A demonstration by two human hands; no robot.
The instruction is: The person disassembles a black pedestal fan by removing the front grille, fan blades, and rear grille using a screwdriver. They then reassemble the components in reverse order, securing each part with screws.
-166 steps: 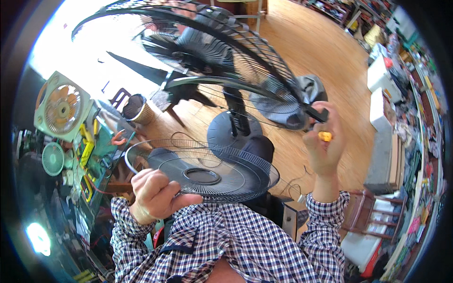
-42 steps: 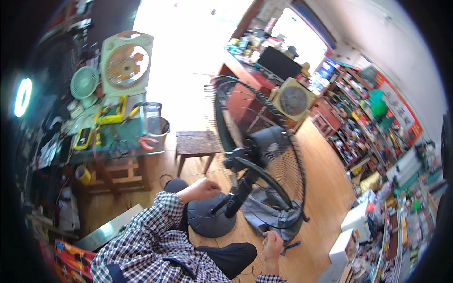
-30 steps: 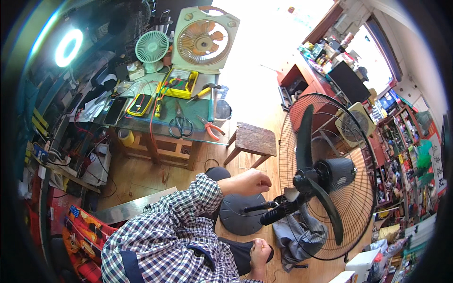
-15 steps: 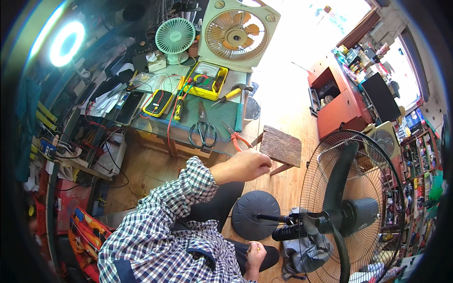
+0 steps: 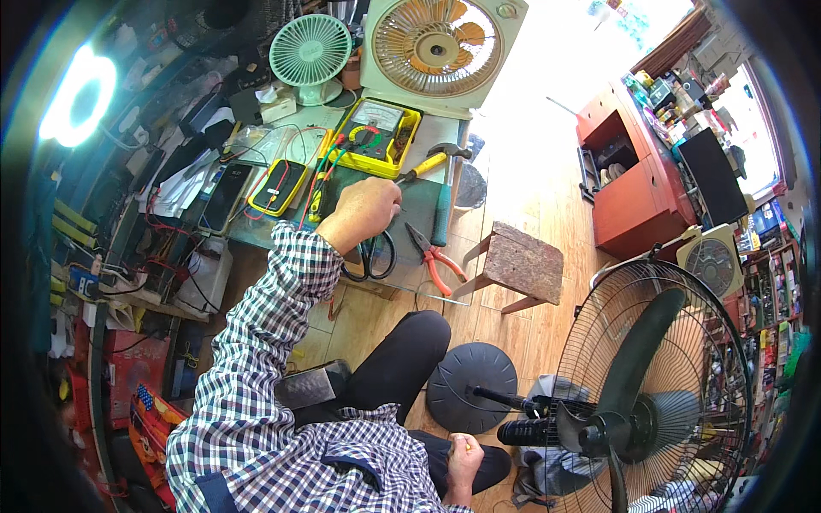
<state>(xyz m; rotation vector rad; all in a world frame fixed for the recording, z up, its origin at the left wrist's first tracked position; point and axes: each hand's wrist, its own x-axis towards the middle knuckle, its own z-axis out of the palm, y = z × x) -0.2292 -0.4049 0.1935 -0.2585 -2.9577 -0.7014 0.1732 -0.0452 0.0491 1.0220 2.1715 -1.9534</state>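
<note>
My left hand [image 5: 366, 209] is over the green top of the workbench, its fingers curled closed; whatever is in them is hidden. It covers the upper part of a pair of scissors [image 5: 389, 264] with black handles. Right of those lie pliers [image 5: 438, 261] with orange-red handles. Just beyond the hand is a hammer [image 5: 425, 166] with a yellow handle, near a yellow analog multimeter [image 5: 375, 128]. My right hand [image 5: 464, 460] rests closed by my knee, with a tiny yellowish bit showing at its fingers that I cannot make out.
A large black stand fan [image 5: 633, 402] tilts at my right, its round base [image 5: 470, 389] on the floor. A wooden stool [image 5: 520, 261] stands beside the bench. A green desk fan [image 5: 310, 56], a box fan [image 5: 438, 51], a yellow digital meter [image 5: 278, 186] and a phone [image 5: 227, 195] crowd the bench.
My left hand has moved left and away from me, from near the stool to above the scissors. My right hand stays by the knee. The whole view has shifted slightly.
</note>
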